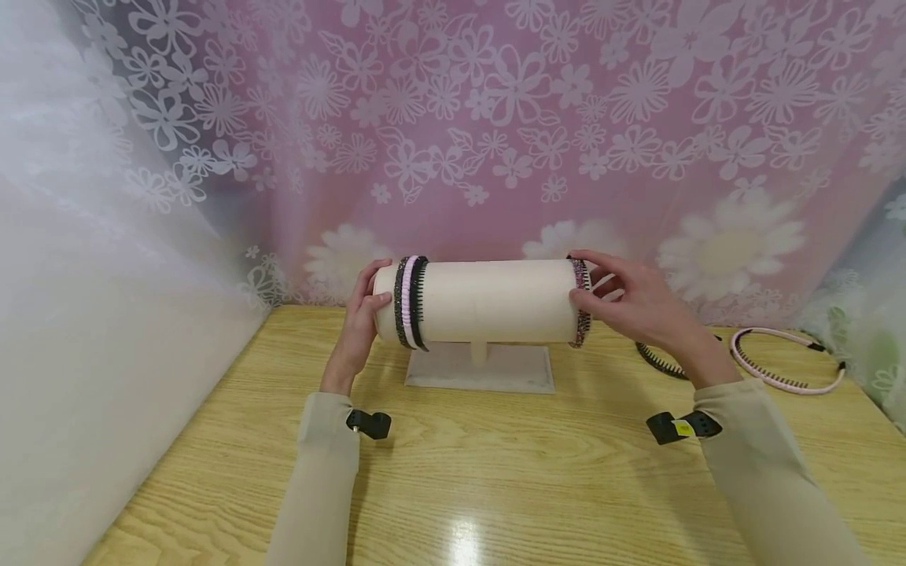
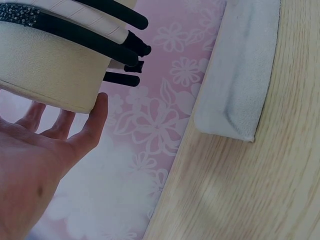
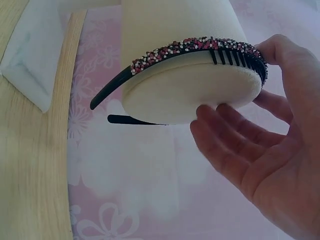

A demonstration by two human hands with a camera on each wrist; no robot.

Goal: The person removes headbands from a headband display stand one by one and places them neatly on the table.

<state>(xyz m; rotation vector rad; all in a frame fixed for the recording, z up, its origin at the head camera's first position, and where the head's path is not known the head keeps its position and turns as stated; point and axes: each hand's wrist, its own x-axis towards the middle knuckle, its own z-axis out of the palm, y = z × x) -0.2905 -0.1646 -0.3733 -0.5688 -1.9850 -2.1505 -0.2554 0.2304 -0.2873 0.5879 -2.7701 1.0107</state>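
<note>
A cream padded roll (image 1: 495, 303) of a headband stand lies level on a short post above a pale base (image 1: 481, 377). My left hand (image 1: 359, 322) holds its left end, thumb in front and fingers over the top. Beside that hand, three headbands sit around the roll: a dark glittery one (image 1: 400, 314), a pale pink one (image 1: 406, 291) and a black toothed one (image 1: 418, 314). At the right end, my right hand (image 1: 637, 303) pinches a headband with pink, white and dark beads (image 3: 175, 47), which straddles the roll's rim. Its other fingers spread near the roll's end face.
On the wooden table (image 1: 495, 472), a black toothed headband (image 1: 661, 363) lies partly behind my right forearm. Right of it lies a pink headband (image 1: 786, 385). A pink flowered curtain (image 1: 453, 141) hangs behind; a white sheet (image 1: 106, 314) borders the left side.
</note>
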